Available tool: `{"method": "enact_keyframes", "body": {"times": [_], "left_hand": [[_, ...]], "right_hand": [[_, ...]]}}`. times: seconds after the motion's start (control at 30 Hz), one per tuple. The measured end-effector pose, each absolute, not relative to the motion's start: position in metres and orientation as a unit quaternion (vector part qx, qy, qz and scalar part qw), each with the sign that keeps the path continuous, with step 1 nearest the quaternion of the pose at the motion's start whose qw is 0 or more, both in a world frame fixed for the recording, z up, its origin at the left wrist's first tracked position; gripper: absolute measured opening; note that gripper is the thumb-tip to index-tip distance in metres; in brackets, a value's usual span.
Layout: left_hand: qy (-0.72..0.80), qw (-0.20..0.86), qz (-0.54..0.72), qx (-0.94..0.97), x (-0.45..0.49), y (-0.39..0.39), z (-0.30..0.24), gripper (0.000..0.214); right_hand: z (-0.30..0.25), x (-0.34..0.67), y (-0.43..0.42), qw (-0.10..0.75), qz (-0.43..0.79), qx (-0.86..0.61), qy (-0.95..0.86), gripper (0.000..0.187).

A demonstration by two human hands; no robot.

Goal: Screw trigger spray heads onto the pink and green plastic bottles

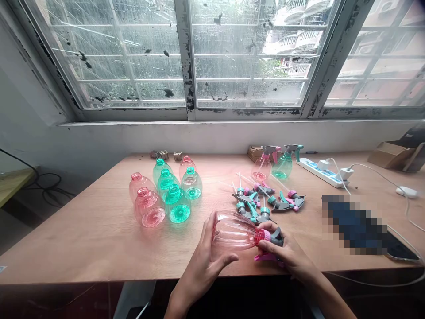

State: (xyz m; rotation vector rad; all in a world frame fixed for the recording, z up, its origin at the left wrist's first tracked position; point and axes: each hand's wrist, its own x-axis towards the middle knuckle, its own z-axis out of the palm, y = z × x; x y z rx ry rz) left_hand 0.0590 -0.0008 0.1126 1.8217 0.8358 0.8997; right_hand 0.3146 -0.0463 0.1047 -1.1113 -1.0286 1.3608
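Observation:
A clear pink spray bottle (234, 231) lies on its side in the air near the table's front edge, its base to the left. My left hand (207, 254) cradles the base end, fingers behind it and thumb held off in front. At the neck, my right hand (282, 250) pinches the pink collar of the spray head (276, 237), which has a grey body and a pink trigger (267, 258) hanging below. Just beyond the bottle is a pile of loose spray heads (255, 201) in grey, green and pink, with thin tubes.
Several open-necked green bottles (178, 206) and pink bottles (149, 210) stand at left. Two assembled bottles, one pink (261, 166) and one green (283, 165), stand at the back. Right of them are a power strip (322, 172), cables, a partly blurred phone (401, 246) and a cardboard box (395, 154).

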Motion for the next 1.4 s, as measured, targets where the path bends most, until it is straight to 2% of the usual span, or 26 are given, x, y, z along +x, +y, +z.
{"method": "enact_keyframes", "body": {"times": [0.43, 0.67, 0.8, 1.07, 1.27, 1.4], "left_hand": [[0.331, 0.429, 0.377, 0.752, 0.0603, 0.0021, 0.111, 0.071], [0.335, 0.454, 0.382, 0.732, 0.0617, 0.0018, 0.1094, 0.088], [0.344, 0.465, 0.382, 0.721, 0.0617, 0.0024, 0.1113, 0.083], [0.342, 0.423, 0.382, 0.747, 0.0607, 0.0052, 0.107, 0.077], [0.363, 0.428, 0.358, 0.747, 0.0607, 0.0024, 0.1119, 0.089], [0.369, 0.435, 0.353, 0.742, 0.0609, 0.001, 0.1146, 0.089]], "right_hand": [[0.1071, 0.3137, -0.0476, 0.536, 0.576, -0.458, -0.414, 0.045], [0.1089, 0.3141, -0.0477, 0.523, 0.566, -0.472, -0.428, 0.046], [0.111, 0.3133, -0.0478, 0.519, 0.563, -0.478, -0.43, 0.047], [0.1101, 0.3119, -0.0488, 0.535, 0.571, -0.464, -0.415, 0.046], [0.1104, 0.3126, -0.0482, 0.532, 0.575, -0.461, -0.418, 0.046], [0.1104, 0.3125, -0.0481, 0.53, 0.569, -0.463, -0.425, 0.045]]}}
